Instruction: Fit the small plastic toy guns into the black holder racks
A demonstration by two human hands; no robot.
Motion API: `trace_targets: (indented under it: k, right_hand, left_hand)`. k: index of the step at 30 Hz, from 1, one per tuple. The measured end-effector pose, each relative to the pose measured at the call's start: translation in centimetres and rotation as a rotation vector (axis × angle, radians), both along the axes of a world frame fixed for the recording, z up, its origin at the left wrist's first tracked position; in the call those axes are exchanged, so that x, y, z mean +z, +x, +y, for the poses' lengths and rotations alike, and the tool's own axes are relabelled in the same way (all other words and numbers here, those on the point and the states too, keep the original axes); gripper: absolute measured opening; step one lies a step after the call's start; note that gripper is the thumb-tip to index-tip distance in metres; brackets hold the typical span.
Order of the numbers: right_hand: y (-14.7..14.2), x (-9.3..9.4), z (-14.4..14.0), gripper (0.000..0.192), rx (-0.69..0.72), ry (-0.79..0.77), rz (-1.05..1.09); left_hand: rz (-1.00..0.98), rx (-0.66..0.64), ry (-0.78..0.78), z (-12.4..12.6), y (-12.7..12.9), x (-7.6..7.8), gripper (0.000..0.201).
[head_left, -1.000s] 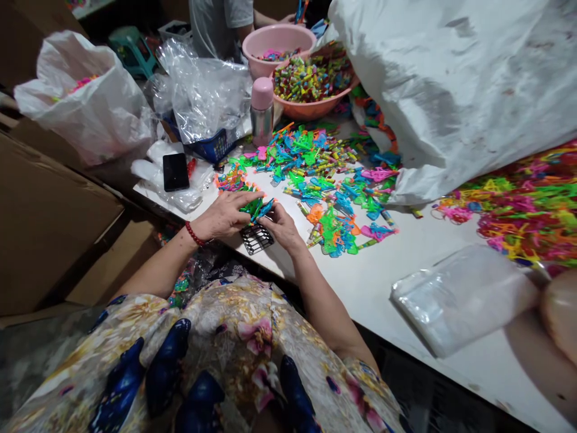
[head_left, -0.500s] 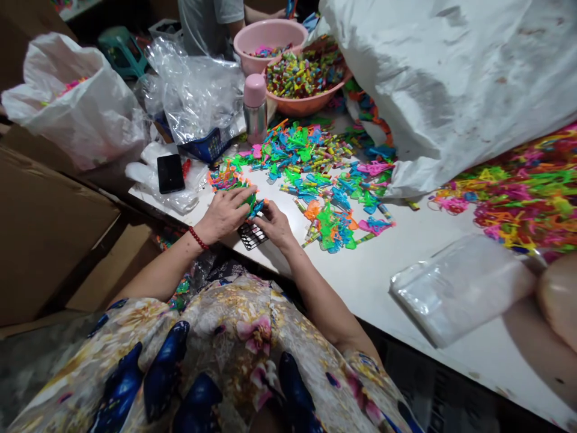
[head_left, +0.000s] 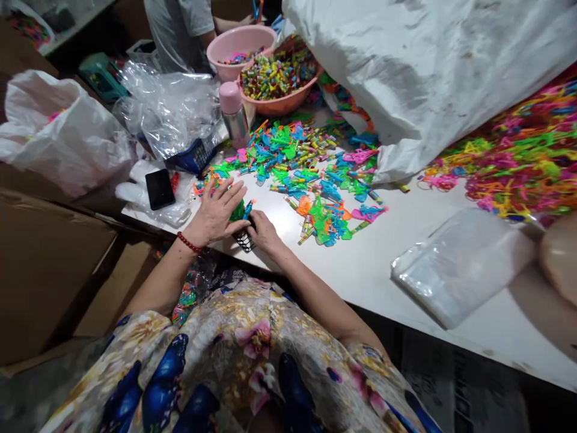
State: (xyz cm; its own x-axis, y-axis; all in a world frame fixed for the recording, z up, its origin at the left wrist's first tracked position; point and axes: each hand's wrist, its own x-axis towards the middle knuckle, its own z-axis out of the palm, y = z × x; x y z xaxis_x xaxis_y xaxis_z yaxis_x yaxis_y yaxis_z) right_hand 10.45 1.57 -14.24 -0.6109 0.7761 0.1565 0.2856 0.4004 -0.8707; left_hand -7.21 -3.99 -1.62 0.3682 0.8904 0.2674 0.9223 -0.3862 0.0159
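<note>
My left hand (head_left: 217,211) is open, fingers spread, over the left side of a small black mesh basket (head_left: 244,242) at the table's near edge. Green plastic pieces (head_left: 237,211) and a blue one (head_left: 247,210) show between my hands, at the basket. With curled fingers, my right hand (head_left: 265,233) grips the basket's right side; its fingertips are partly hidden. Just beyond my left fingers lie small orange and pink pieces (head_left: 211,179). A large heap of colourful plastic pieces with striped tubes (head_left: 288,147) spreads across the white table (head_left: 360,264).
A pink-capped flask (head_left: 234,117), an orange basin (head_left: 279,107) of striped tubes and a pink basin (head_left: 241,45) stand farther back. At left are a phone (head_left: 160,189) and a blue basket (head_left: 193,157). Clear plastic bags (head_left: 460,270) lie right. A person (head_left: 178,36) is beyond.
My left hand has lifted off the pieces and spread its fingers. My right hand has shifted down onto the basket's side. The whole view has turned slightly.
</note>
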Motion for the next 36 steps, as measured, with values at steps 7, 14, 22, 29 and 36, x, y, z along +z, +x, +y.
trace_targets:
  k: [7,14,22,29,36]
  right_hand:
    - [-1.0,0.6,1.4,0.017,-0.021,0.097,-0.257]
    - [-1.5,1.0,1.5,0.013,-0.026,0.188,-0.351]
    - [-0.3,2.2,1.8,0.012,-0.031,0.149,-0.330]
    - [8.7,5.2,1.1,0.017,-0.358,0.298,-0.605]
    - [12.3,4.3,1.4,0.022,-0.533,0.248,-0.823]
  left_hand:
    - [0.061,-0.095,-0.065,1.2,0.9,0.3,0.068]
    - [0.001,-0.077,-0.036,1.4,0.6,-0.6,0.043]
    - [0.002,0.028,-0.084,1.8,1.6,-0.6,0.044]
    - [0.006,0.262,-0.038,1.8,6.1,0.0,0.042]
    - [0.013,0.453,0.035,3.0,11.4,-0.6,0.052]
